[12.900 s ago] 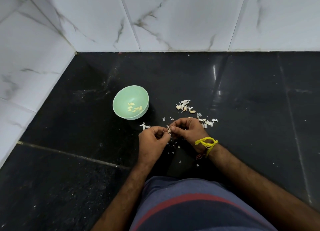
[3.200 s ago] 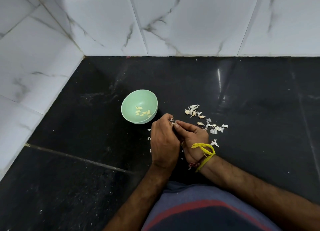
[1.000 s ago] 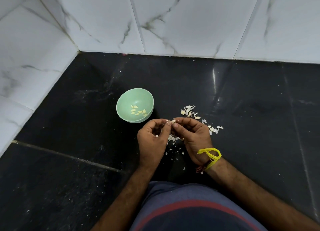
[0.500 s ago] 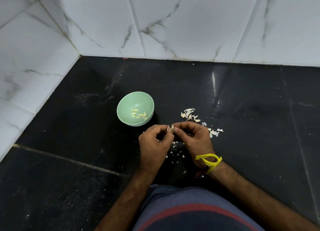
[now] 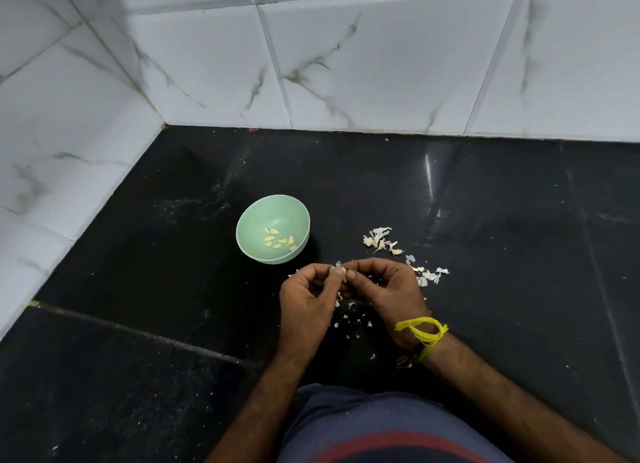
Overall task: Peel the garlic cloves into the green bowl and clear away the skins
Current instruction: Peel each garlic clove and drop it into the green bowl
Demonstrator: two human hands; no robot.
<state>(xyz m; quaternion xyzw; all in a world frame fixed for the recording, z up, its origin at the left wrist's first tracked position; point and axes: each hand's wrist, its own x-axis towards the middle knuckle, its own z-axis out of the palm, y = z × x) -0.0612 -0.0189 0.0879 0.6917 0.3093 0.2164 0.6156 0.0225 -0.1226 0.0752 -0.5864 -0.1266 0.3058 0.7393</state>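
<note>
Black polished stone floor (image 5: 485, 192) fills most of what we see from the head camera, meeting white marble-veined wall tiles (image 5: 363, 67) at the back and on the left. On the floor stands the green bowl (image 5: 254, 232), upright, with a handful of pale peeled cloves (image 5: 278, 240) lying in its bottom.

Just in front of the bowl and a little to its right, we find both hands brought together above the floor. The left hand (image 5: 306, 301) and the right hand (image 5: 388, 289) pinch one garlic clove (image 5: 340, 271) between their fingertips, thumbs and forefingers closed on it, a wisp of skin sticking up from its top. A yellow thread (image 5: 420, 331) is tied round the right wrist.

To the right of the bowl, we see a loose scatter of garlic skins (image 5: 381, 239) trailing down toward the right hand, with more bits (image 5: 429, 275) just beside its knuckles. Smaller white flakes (image 5: 349, 318) lie on the floor under and between the hands.

At the bottom edge we see a blue cloth with a red stripe (image 5: 381, 435) on the person's lap.
</note>
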